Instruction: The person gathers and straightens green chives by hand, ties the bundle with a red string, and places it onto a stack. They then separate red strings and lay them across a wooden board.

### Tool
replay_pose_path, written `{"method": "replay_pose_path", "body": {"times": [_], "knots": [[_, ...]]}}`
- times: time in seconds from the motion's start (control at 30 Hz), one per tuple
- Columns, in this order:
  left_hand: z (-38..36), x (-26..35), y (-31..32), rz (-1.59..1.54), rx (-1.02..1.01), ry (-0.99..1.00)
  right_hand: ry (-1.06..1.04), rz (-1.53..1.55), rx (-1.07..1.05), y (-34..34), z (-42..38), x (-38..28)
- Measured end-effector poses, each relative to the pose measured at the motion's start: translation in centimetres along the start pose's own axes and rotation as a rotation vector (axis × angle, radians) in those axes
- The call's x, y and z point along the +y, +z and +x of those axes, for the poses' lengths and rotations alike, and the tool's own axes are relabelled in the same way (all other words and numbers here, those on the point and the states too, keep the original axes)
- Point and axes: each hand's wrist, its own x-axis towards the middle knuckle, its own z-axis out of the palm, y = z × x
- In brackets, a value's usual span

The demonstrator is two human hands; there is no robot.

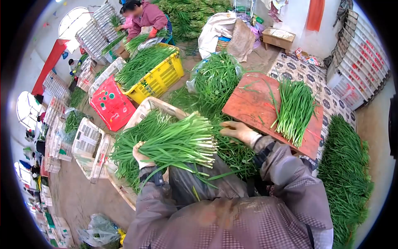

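My left hand [143, 156], in a pale glove, is closed around the leafy part of a big bunch of garlic chives [178, 139] above my lap. The bunch's pale stem ends point right. Just beyond those ends is my gloved right hand [240, 133], fingers drawn together in front of loose greens [236, 153]; what lies between its fingertips is too small to make out. To its right, another bunch of chives [295, 110] lies on a reddish board [253, 97]. A pale crate [153, 103] holding more greens stands behind and left of the held bunch.
A yellow crate [161, 76] full of chives stands ahead, beside a red lid-like panel [112, 103]. A co-worker [147, 20] bends over greens behind it. Chives are heaped along the right wall [346, 178]. White crates [87, 139] stand left; a plastic bag [99, 230] lies lower left.
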Motion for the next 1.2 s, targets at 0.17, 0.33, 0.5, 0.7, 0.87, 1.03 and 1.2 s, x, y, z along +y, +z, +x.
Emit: {"method": "replay_pose_path", "body": {"times": [0.17,0.33,0.5,0.7,0.87,1.03,1.2], "knots": [[0.9,0.5,-0.8,0.032,-0.055,-0.049,-0.118,-0.148,0.113,4.0,2.8,0.4],[-0.1,0.6,-1.3,0.08,-0.007,0.045,0.073,-0.032,0.28,-1.3,3.1,5.7],[0.2,0.2,-1.3,0.027,0.004,-0.064,0.107,-0.329,-0.027,-2.6,0.2,3.4],[0.5,0.4,0.1,0.047,0.018,-0.101,-0.213,0.033,0.043,2.9,3.3,-1.3],[0.5,0.6,-1.6,0.058,0.028,-0.034,-0.104,0.304,0.212,-1.8,4.2,1.4],[-0.1,0.0,-0.3,0.053,0.042,-0.03,-0.098,-0.127,0.01,1.3,2.6,-0.2],[0.2,0.3,0.1,0.069,0.08,-0.061,-0.002,0.255,0.144,5.8,5.5,0.4]]}}
